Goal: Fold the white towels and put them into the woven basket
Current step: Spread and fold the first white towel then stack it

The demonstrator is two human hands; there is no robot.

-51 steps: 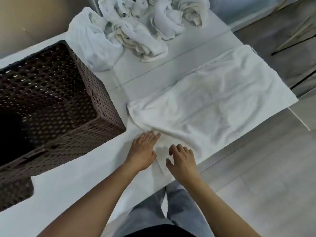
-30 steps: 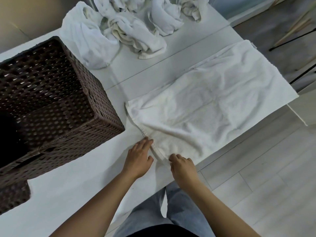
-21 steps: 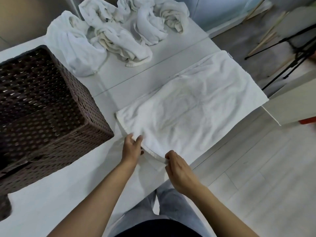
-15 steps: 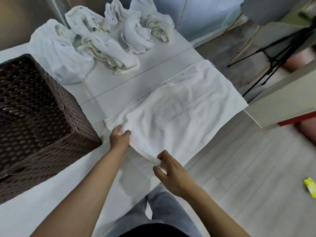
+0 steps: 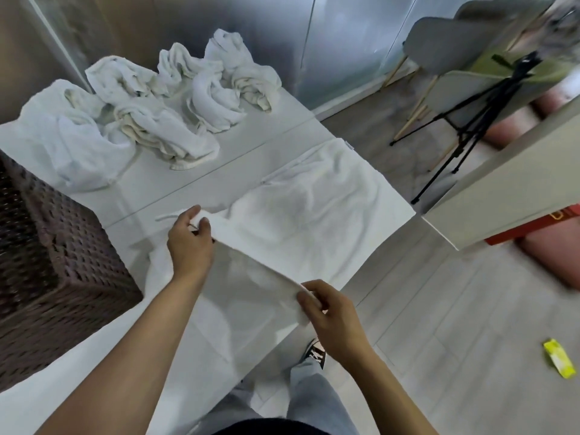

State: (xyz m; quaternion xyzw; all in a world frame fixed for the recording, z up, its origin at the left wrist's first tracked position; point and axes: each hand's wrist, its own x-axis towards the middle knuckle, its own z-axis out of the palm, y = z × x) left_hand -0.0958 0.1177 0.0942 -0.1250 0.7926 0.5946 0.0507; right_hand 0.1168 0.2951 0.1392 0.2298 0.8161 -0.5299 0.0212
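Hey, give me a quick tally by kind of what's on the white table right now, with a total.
Spread towel, held at its near edge by both hands: 1
Crumpled towels at the far end: 5, though they overlap, so this count is approximate
Woven basket: 1
Total: 7

Readable text: none.
Yellow packet (image 5: 560,358) on the floor at 4 o'clock: print too blurred to read.
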